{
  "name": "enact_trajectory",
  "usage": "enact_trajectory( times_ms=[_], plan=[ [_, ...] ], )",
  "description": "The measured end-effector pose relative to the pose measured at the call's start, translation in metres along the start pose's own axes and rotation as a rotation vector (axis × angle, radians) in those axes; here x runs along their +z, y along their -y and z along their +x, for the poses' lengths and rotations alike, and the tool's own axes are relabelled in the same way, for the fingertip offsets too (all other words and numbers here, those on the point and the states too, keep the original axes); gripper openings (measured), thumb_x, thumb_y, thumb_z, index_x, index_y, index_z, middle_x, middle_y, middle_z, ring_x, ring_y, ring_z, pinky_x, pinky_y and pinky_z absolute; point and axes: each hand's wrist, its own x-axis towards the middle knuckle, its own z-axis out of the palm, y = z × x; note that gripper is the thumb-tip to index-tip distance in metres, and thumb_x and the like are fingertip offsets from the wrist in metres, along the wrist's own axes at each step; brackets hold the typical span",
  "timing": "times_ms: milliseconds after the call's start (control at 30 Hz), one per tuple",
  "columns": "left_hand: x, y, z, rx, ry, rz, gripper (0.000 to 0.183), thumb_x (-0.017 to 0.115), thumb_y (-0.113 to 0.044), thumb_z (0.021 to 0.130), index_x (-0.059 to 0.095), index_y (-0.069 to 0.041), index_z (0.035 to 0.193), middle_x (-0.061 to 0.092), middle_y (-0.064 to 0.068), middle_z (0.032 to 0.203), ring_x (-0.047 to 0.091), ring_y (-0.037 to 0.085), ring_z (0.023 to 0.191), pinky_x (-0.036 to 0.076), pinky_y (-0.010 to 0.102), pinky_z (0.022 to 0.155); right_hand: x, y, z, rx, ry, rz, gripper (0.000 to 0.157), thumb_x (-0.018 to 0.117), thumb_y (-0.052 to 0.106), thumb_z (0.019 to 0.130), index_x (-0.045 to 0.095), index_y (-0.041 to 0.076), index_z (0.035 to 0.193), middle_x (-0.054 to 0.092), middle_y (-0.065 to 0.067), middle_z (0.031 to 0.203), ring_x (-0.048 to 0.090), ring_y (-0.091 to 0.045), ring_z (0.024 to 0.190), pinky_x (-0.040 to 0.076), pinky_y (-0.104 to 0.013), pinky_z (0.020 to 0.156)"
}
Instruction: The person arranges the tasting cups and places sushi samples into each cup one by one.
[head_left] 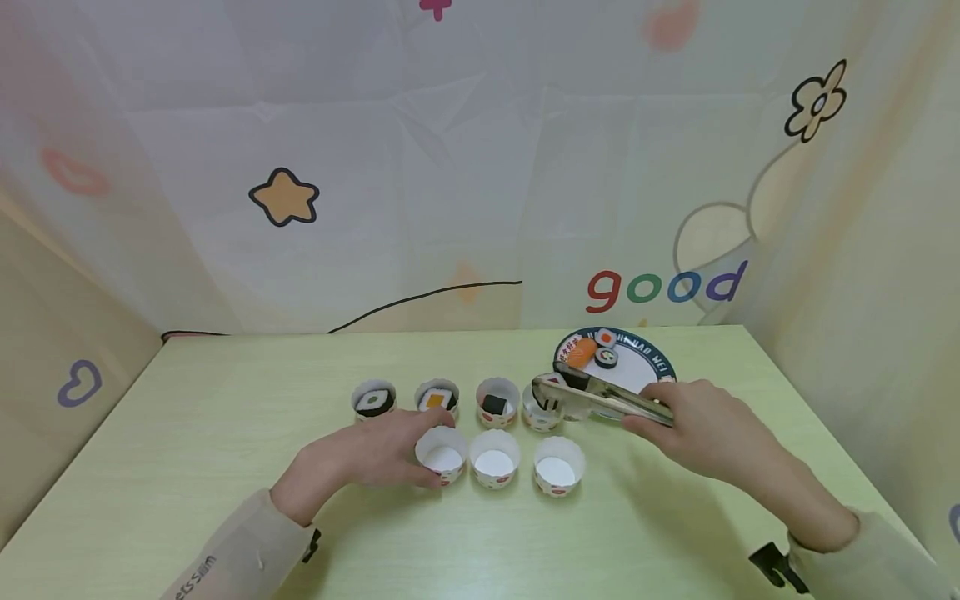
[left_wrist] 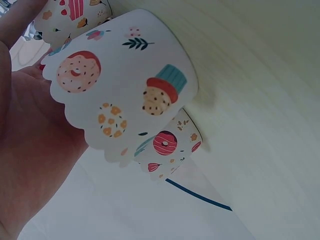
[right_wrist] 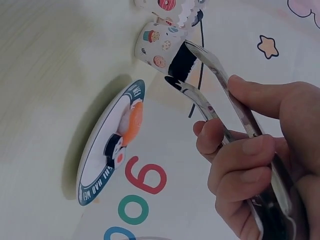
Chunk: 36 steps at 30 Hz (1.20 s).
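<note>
My right hand point(head_left: 712, 429) grips metal tongs point(head_left: 626, 402) with the thumb on one arm and fingers curled round the other. The tong tips lie either side of a black-wrapped sushi piece point(right_wrist: 183, 61), at the mouth of the rightmost back-row paper cup point(head_left: 542, 417). My left hand point(head_left: 382, 450) is round the left cup of the front row point(head_left: 442, 462), thumb at the near side, fingers behind. That white cup has a scalloped rim and printed sweets, large in the left wrist view. Two more front-row cups, the middle one point(head_left: 495, 471) and right one point(head_left: 558, 479), show white insides.
A round plate point(head_left: 660, 367) at the back right bears an orange-topped sushi point(head_left: 581, 352) and two small rolls point(head_left: 606, 357). Back-row cups hold a green-centred roll point(head_left: 373, 402), a yellow-centred piece point(head_left: 436, 399) and a black piece point(head_left: 494, 405). A printed curtain point(head_left: 450, 208) stands behind the table.
</note>
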Motion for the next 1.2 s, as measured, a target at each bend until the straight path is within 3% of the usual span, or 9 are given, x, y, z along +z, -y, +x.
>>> enact_trajectory(
  times_ms=[600, 933, 1200],
  plan=[
    [-0.0001, -0.0012, -0.0013, -0.004, -0.006, 0.011, 0.061, 0.084, -0.043, 0.086, 0.053, -0.024, 0.135, 0.066, -0.002, 0.114, 0.062, 0.016, 0.1, 0.051, 0.041, 0.084, 0.0022, 0.0034, 0.0027, 0.019, 0.009, -0.007, 0.051, 0.072, 0.051, 0.093, 0.071, 0.004, 0.111, 0.064, -0.003, 0.084, 0.055, -0.022, 0.07, 0.042, -0.036, 0.056],
    [-0.0006, -0.0031, -0.0021, 0.0, -0.002, 0.008, 0.061, 0.084, -0.042, 0.086, 0.053, -0.023, 0.135, 0.066, -0.003, 0.114, 0.062, 0.016, 0.1, 0.05, 0.04, 0.084, 0.0017, 0.0036, 0.0014, 0.019, -0.042, 0.022, 0.044, 0.072, 0.046, 0.095, 0.071, 0.004, 0.111, 0.044, 0.004, 0.063, 0.044, -0.015, 0.059, 0.03, -0.033, 0.052],
    [-0.0006, -0.0036, -0.0019, 0.008, -0.008, 0.012, 0.061, 0.084, -0.043, 0.086, 0.053, -0.022, 0.135, 0.066, -0.003, 0.112, 0.062, 0.016, 0.099, 0.05, 0.04, 0.083, -0.0021, -0.0036, 0.0025, 0.049, -0.056, 0.039, 0.041, 0.071, 0.043, 0.096, 0.072, 0.005, 0.112, 0.042, 0.003, 0.061, 0.043, -0.014, 0.055, 0.03, -0.033, 0.05]
  ],
)
